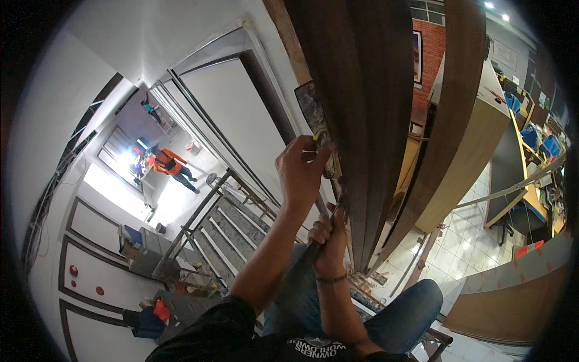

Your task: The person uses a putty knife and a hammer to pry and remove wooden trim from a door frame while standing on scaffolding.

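Note:
My left hand [301, 172] is raised at the edge of a tall dark-brown slatted wood panel [377, 120]. Its thumb and fingertips pinch together over something small with a yellow bit showing; its kind is hidden by the fingers. Just below, my right hand [330, 238] wraps its fingers round a long dark-grey tool [301, 268]. That tool slants from the panel edge down toward my lap, and I cannot make out its kind. A rough, dark-stained patch [309, 102] shows on the panel's edge above my left hand.
Metal scaffolding with a slatted platform [226, 226] stands at left. Beyond it, a person in an orange top [169, 161] walks near a bright light, and another person [151, 110] is on a ladder. A pale wooden board [467, 151] and a cluttered workbench [534, 175] are at right.

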A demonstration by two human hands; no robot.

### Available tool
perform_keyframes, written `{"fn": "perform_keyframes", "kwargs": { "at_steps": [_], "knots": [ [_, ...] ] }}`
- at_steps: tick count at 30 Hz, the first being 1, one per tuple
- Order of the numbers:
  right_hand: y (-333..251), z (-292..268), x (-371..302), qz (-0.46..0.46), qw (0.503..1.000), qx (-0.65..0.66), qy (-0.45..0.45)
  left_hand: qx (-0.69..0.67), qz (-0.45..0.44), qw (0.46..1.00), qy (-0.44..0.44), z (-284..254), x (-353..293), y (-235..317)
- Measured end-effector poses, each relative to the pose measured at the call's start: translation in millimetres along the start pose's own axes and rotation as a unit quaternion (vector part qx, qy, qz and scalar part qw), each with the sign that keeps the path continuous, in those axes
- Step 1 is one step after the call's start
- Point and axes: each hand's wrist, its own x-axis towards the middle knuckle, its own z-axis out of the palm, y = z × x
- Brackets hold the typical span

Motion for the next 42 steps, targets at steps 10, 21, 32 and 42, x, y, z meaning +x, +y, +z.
{"fn": "perform_keyframes", "kwargs": {
  "at_steps": [10,21,32,42],
  "knots": [
    [-4,-5,1,0.001,1.0,0.016,-0.011,-0.033,0.017,0.999,0.016,4,-5,8],
    [-13,0,0,0.007,0.998,0.007,-0.054,0.013,-0.02,1.0,0.0,7,1,6],
    [-2,2,-3,-0.028,0.999,0.01,0.028,-0.023,-0.007,0.999,-0.025,8,7,1],
    [-6,14,0,0.017,0.999,0.027,-0.024,-0.012,-0.002,1.0,-0.029,6,14,-2]
  ]
}}
